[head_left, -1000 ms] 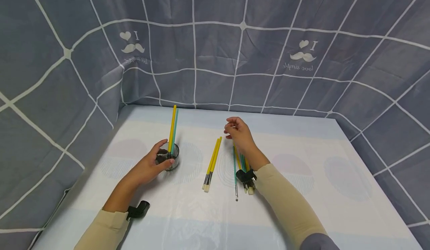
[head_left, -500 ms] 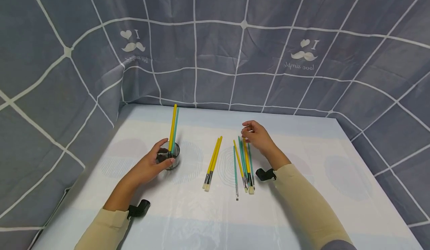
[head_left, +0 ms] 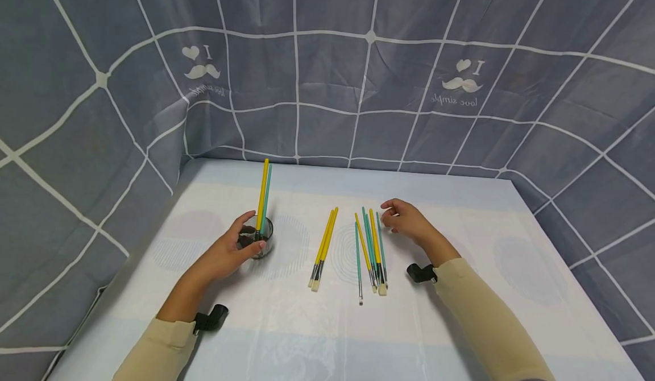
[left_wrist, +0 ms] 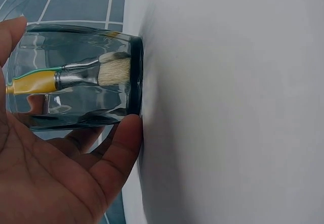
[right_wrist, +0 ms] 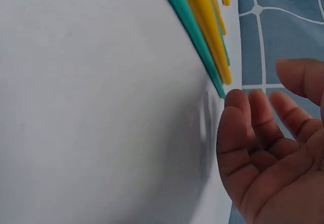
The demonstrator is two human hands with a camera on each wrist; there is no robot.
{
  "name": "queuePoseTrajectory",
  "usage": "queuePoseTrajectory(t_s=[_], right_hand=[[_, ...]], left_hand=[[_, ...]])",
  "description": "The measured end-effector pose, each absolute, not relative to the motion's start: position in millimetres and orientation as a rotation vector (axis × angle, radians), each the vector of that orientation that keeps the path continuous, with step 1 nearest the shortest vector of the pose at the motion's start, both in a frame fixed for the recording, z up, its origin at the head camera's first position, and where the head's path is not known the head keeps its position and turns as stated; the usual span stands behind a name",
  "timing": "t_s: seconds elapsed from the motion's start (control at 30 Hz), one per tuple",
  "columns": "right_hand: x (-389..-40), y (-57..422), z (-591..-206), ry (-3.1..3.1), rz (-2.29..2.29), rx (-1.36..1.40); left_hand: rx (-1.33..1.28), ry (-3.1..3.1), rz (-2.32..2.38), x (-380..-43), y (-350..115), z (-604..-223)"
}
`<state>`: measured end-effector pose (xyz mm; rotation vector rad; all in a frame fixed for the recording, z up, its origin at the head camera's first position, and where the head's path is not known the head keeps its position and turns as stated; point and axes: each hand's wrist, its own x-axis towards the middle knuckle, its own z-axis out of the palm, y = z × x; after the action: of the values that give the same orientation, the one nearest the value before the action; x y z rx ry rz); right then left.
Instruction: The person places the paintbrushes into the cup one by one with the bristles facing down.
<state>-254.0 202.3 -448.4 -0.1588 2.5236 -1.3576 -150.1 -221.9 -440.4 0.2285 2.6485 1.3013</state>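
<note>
At the left of the head view, my left hand (head_left: pixel 222 256) holds a clear drinking glass (left_wrist: pixel 71 102) upright on the table, thumb and fingers curled about its sides. A yellow-handled paintbrush (head_left: pixel 262 199) and a teal-handled paintbrush (head_left: pixel 268 193) stand in the glass, bristles down. My right hand (head_left: pixel 409 222) hovers with loosely bent fingers and holds nothing. Its fingertips are close to the handle end of a teal paintbrush (head_left: pixel 381 250), the rightmost of a group of several yellow and teal brushes. Bristles in that group face the person.
Two yellow paintbrushes (head_left: pixel 324 247) lie side by side between the glass and the right-hand group. A pale patterned cloth covers the table (head_left: pixel 286 335). A grey curtain (head_left: pixel 332 85) with white lines surrounds the back and sides.
My right hand has moved right and toward the person, away from above the brush group, uncovering those brushes. The left hand and the glass have stayed put.
</note>
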Motion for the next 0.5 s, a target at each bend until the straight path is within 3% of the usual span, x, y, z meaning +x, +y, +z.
queuePoseTrajectory(t_s=[0.5], right_hand=[[-248.8, 207.2, -458.1, 2.571, -1.166, -0.259]], left_hand=[[0.212, 2.65, 1.303, -149.8, -221.8, -443.0]])
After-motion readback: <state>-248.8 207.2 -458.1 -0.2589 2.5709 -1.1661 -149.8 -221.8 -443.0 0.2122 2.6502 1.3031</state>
